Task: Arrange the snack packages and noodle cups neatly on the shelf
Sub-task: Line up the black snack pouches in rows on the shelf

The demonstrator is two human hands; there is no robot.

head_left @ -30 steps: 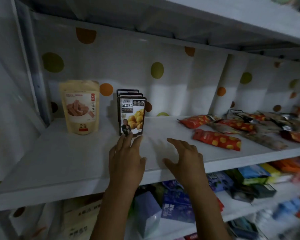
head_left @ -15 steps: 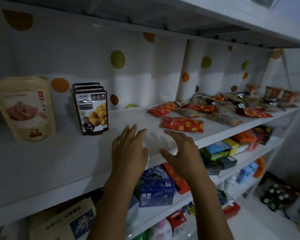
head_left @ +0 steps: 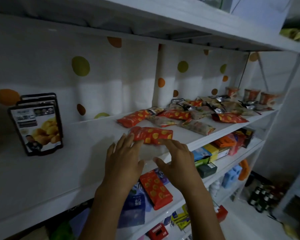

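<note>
A red snack packet with yellow dots lies flat near the front edge of the white shelf. My left hand is open, its fingertips touching the packet's left end. My right hand is open too, fingers spread just in front of the packet's right side. Behind it lies a loose pile of red and brownish snack packets. Three noodle cups stand at the far right back. A row of dark upright snack pouches stands at the left.
A dotted white backing closes the shelf behind. The shelf above hangs low overhead. The lower shelf holds a red dotted pack, blue bags and coloured boxes. Dark bottles stand on the floor at the right.
The view has swung right, away from the beige pouch. Both hands have moved right and forward from the upright pouches to the nearest red packet.
</note>
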